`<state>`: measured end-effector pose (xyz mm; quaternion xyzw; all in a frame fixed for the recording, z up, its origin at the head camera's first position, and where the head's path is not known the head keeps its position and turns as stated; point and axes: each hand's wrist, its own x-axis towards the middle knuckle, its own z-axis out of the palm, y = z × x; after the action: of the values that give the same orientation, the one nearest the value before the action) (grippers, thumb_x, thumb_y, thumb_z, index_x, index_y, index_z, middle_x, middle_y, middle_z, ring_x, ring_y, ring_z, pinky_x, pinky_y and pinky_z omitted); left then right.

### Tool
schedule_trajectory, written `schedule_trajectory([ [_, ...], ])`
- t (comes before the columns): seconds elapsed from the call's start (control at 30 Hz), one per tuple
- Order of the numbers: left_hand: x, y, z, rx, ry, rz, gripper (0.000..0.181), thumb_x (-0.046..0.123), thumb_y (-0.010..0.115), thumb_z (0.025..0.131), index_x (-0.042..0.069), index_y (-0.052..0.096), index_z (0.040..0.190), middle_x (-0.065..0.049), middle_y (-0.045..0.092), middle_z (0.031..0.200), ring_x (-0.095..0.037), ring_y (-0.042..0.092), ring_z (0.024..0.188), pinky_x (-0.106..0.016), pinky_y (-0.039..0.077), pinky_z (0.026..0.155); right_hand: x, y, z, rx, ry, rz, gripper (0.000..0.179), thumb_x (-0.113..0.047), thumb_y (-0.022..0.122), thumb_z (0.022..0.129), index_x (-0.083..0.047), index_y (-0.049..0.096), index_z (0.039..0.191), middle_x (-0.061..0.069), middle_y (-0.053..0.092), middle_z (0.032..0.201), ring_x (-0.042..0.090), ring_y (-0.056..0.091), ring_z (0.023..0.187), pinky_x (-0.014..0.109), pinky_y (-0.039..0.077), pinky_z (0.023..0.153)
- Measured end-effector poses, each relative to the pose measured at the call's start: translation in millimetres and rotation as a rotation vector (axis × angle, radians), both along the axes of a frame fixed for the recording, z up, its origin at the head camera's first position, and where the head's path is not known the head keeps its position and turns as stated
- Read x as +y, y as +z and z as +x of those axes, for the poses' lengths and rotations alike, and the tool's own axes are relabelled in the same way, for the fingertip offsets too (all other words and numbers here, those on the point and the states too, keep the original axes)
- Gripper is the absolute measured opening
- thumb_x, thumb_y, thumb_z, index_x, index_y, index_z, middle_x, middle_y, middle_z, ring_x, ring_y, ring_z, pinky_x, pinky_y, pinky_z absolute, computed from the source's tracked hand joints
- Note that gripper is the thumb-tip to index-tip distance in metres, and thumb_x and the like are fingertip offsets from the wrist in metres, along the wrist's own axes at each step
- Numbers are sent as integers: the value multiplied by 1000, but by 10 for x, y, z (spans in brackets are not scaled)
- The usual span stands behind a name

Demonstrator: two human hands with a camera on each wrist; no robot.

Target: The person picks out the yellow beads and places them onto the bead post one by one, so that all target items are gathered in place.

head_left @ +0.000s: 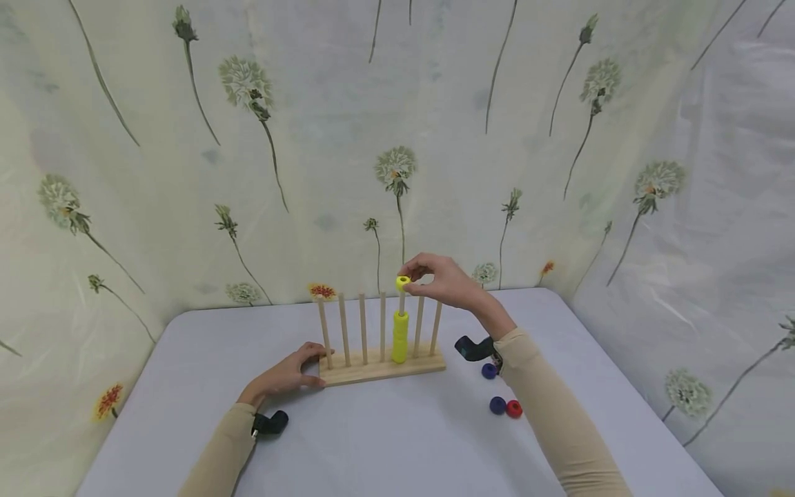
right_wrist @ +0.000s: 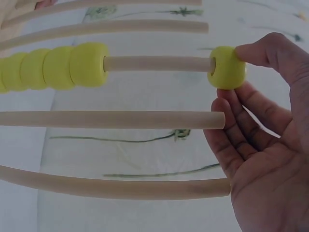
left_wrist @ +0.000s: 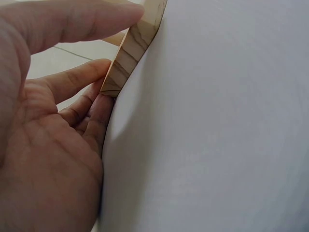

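Observation:
A wooden peg stand [head_left: 373, 375] with a row of several upright pegs is on the white table. My left hand [head_left: 279, 376] grips the left end of its base between thumb and fingers; the left wrist view shows the base's grained end [left_wrist: 126, 65] there. At the top of one peg, my right hand [head_left: 446, 281] pinches a yellow bead [right_wrist: 228, 67] between thumb and fingers. The peg's tip sits in the bead's hole. Lower on that same peg, several yellow beads [head_left: 400, 338] are stacked, with bare wood between them and the pinched bead.
Two dark blue beads, one nearer the stand [head_left: 488, 371] and one farther forward, lie right of the stand by my right forearm. A red bead [head_left: 514, 408] touches the front blue one. A flower-patterned cloth [head_left: 335, 138] hangs behind the table [head_left: 373, 449].

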<state>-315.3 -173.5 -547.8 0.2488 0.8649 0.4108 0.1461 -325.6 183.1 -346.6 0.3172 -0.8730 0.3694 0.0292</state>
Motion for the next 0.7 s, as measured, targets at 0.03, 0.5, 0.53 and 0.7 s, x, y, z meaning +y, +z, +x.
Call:
schedule_trajectory([
  [0.03,0,0,-1,-2,-2,1,69,34,78,78,14,50,139,-12,40,142,-34,35,136,-58,26,110,-1,-1,1,-2,4,1,24,-23,71,88,-15,66,111,0,64,109,15,59,98,38,48,90],
  [0.5,5,-8,-3,5,-19,27,68,30,78,78,12,50,138,-12,41,141,-34,36,135,-58,26,109,43,-53,-27,21,-30,-34,25,-27,69,89,-15,65,111,1,65,112,14,60,99,39,47,95],
  [0.53,8,-9,-2,6,-18,28,68,30,78,78,12,50,138,-12,41,141,-34,36,134,-58,27,109,53,-53,-23,22,-41,-53,25,-27,69,90,-15,65,111,1,65,112,14,60,99,39,47,95],
  [0.7,22,-15,-14,-7,-11,32,67,30,78,77,15,52,137,-10,42,140,-32,37,134,-58,26,110,147,-28,80,17,-109,-177,24,-26,65,93,-13,64,113,6,65,113,18,62,104,38,47,95],
])
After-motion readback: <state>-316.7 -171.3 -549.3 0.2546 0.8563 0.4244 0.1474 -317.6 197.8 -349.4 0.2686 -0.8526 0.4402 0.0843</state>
